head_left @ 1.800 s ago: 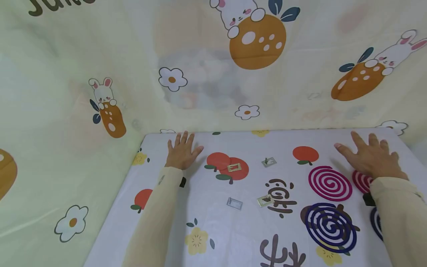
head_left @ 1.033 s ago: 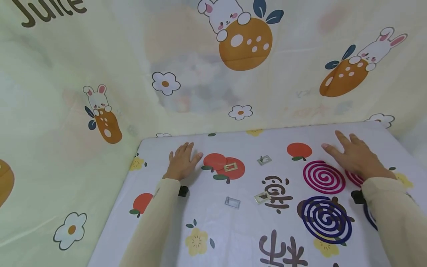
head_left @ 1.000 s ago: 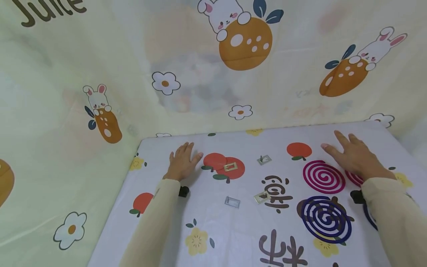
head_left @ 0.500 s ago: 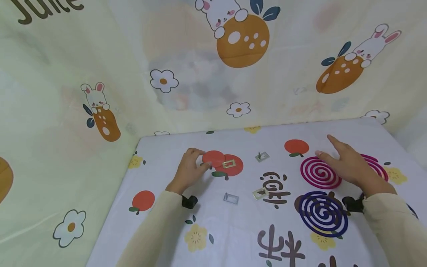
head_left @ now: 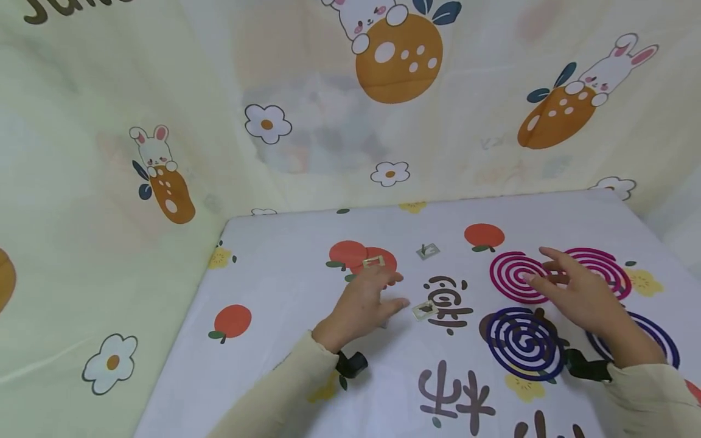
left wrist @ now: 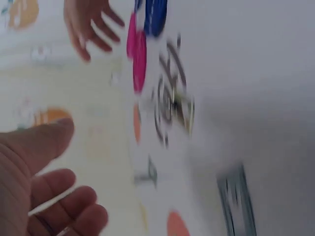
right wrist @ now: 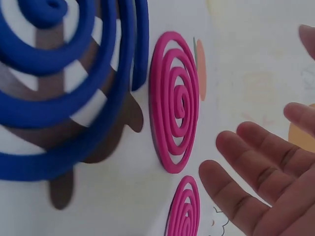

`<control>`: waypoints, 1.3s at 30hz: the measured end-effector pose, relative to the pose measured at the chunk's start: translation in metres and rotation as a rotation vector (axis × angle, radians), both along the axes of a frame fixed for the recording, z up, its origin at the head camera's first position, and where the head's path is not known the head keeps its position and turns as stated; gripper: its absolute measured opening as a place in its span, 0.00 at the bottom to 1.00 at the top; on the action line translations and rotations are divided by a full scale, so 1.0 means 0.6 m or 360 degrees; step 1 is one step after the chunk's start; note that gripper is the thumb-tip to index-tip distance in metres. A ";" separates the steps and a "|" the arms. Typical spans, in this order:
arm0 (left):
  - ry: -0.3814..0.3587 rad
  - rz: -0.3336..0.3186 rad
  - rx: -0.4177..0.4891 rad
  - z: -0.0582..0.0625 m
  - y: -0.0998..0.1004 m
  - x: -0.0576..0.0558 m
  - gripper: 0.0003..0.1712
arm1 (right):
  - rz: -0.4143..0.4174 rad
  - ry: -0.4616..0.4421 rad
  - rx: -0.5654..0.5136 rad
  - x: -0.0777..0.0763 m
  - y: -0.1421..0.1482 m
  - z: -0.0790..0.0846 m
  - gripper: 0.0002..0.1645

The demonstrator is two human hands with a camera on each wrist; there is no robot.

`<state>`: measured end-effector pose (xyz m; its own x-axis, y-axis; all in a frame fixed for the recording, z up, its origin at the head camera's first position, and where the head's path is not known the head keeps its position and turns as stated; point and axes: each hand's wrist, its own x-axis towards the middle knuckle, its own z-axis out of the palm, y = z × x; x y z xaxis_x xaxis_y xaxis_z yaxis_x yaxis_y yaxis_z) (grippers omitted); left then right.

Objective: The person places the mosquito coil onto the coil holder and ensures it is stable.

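My left hand (head_left: 361, 304) hovers over the table, thumb apart from the fingers, holding nothing. Beyond its knuckles lies a metal mosquito coil stand (head_left: 374, 261); another stand (head_left: 424, 311) is just right of its thumb. A further stand (left wrist: 237, 201), blurred in the left wrist view, is mostly hidden beneath the left hand in the head view. My right hand (head_left: 583, 298) hangs with relaxed fingers above the coils, also holding nothing. Near its fingertips is a pink mosquito coil (head_left: 517, 277), with a second pink coil (head_left: 602, 267) behind. A blue coil (head_left: 526, 342) lies in front.
A second blue coil (head_left: 670, 347) is partly hidden under the right wrist. One more metal stand (head_left: 428, 251) sits farther back on the table. The printed white cloth (head_left: 285, 261) covers the tabletop. A hanging patterned curtain (head_left: 323, 158) borders the back and left.
My left hand has moved right and nearer, from the table's far left to over the metal stands. The right hand has drawn back toward me over the coils. The coils and visible stands stay put.
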<state>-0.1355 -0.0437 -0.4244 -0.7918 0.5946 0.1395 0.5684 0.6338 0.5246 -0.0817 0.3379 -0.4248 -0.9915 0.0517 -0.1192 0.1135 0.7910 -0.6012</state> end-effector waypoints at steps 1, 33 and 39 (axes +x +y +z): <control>0.0059 -0.0025 -0.0055 -0.002 0.010 0.006 0.25 | -0.0005 -0.0002 -0.0003 0.005 -0.001 -0.002 0.52; 0.0043 0.0065 -0.0544 -0.067 0.106 0.005 0.07 | -0.0103 -0.0490 0.0151 0.054 -0.016 -0.035 0.51; 0.0029 0.0020 -0.0544 -0.067 0.107 0.016 0.08 | -0.0170 -0.0574 0.0081 0.060 -0.021 -0.036 0.53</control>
